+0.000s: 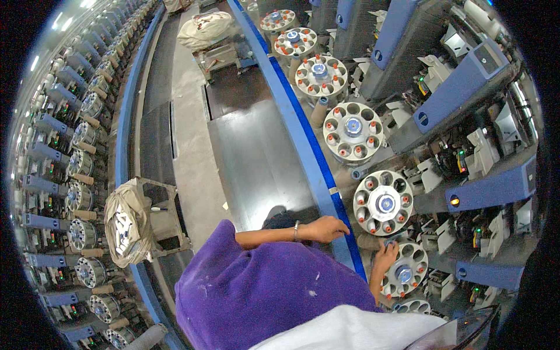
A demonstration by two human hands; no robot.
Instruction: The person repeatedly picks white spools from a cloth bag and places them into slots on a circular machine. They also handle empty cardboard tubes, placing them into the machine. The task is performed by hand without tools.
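My left hand (326, 229), with a bracelet at its wrist, hovers over the blue rail at the machine's edge. Its fingers are curled in, and whatever they may pinch is too small to make out. Farther right, my right hand (386, 255) reaches in at the rim of a round white magazine (421, 256) that holds bobbins with orange tips. Its bent fingers are at the end of a brown yarn package (368, 241). Whether they grip its tube or a thread does not show. Just beyond is another round magazine (385, 203) with a blue hub.
More round magazines (353, 133) line the machine on the right, between blue slanted housings (461, 87). A long blue rail (309, 140) runs along it. Left of the aisle stands a cart with a cloth sack (140, 233) of white bobbins; another sack cart (205, 29) is ahead.
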